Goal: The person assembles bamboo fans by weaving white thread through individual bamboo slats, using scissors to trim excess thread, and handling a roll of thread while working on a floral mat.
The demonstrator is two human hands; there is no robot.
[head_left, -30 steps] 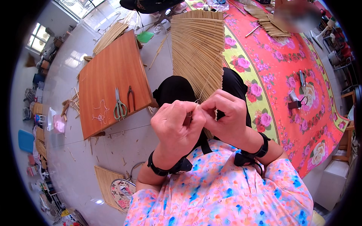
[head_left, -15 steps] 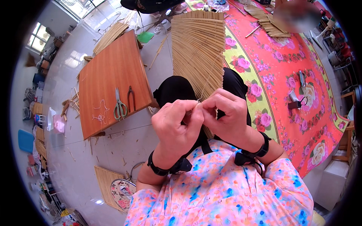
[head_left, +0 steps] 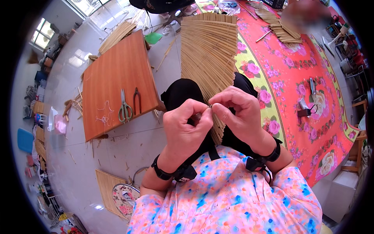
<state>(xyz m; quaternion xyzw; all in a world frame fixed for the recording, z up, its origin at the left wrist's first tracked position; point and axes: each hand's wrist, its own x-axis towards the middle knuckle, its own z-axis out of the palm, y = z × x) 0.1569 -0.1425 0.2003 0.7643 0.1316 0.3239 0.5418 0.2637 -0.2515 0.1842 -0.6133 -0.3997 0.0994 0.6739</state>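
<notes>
Both of my hands meet in front of my lap, fingertips close together. My left hand (head_left: pixel 187 123) is closed in a pinch of thumb and forefinger. My right hand (head_left: pixel 242 115) pinches too, its tips at a tiny dark bit by the left fingertips. What they hold is too small to make out. Below and beyond them a fan-shaped mat of bamboo strips (head_left: pixel 206 50) spreads across my knees, narrow end toward me. Its narrow part is partly hidden by my hands.
To the left stands a low wooden table (head_left: pixel 117 66) with scissors (head_left: pixel 125 107), pliers (head_left: pixel 136 101) and a tangled thread (head_left: pixel 104 114). A red floral cloth (head_left: pixel 296 140) covers the floor at right, bearing a small black box (head_left: pixel 303 112). Bamboo pieces (head_left: pixel 280 27) lie farther off.
My hands have shifted slightly right, and the right fingers have opened out a little at the pinch. The pale thread seen above the fingertips earlier no longer shows clearly.
</notes>
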